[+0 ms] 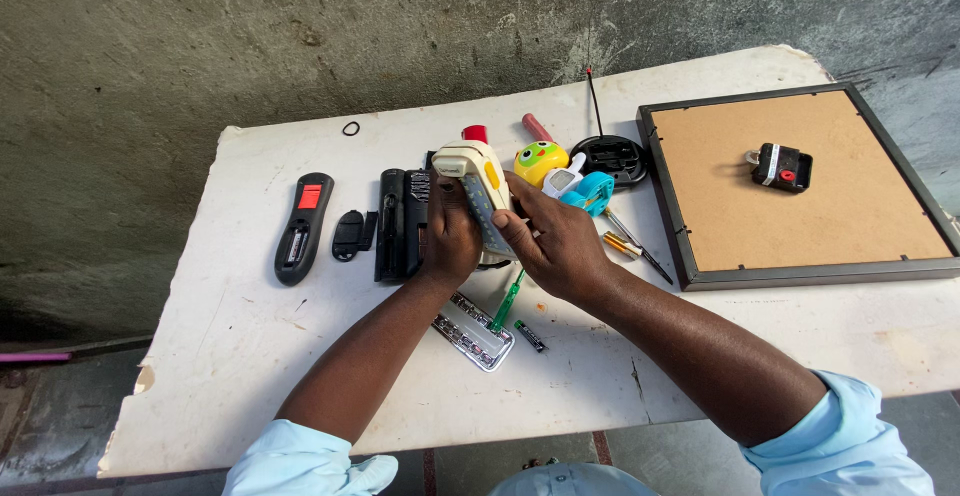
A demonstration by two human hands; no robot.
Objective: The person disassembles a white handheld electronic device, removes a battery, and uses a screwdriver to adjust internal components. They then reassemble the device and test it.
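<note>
Left hand: my left hand (452,239) is closed around the cream-coloured hand lamp (478,188), gripping its lower body from the left side, thumb across the front.
Right hand: my right hand (556,246) is half curled against the right side of the same lamp, fingertips (503,222) pressed on the dark strip that runs down its face; it holds nothing else.
Hand lamp: held tilted just above the middle of the tabletop (250,346), red cap end pointing toward the far edge, yellow patch on its upper side.
Beneath my hands: a silver reflector strip (473,333) lies flat toward the near edge; a green-handled screwdriver (506,304) rests just beside it, and a small dark battery (530,336) lies apart on its right.
Left of my hands: a black remote with a red button (303,227) lies nearest the left edge, then a small black cover (349,234), then a long black casing (399,224) touching my left hand.
Behind my hands: a yellow and green toy (539,162), a blue and white clip-shaped piece (585,191), a red-handled tool (537,128) and a black round base with an aerial (611,157).
Right side: a dark picture frame (800,188) lies back-up toward the right edge, a small black clock mechanism (782,167) resting on its brown backing.
Far edge: a black rubber ring (351,129) lies alone.
</note>
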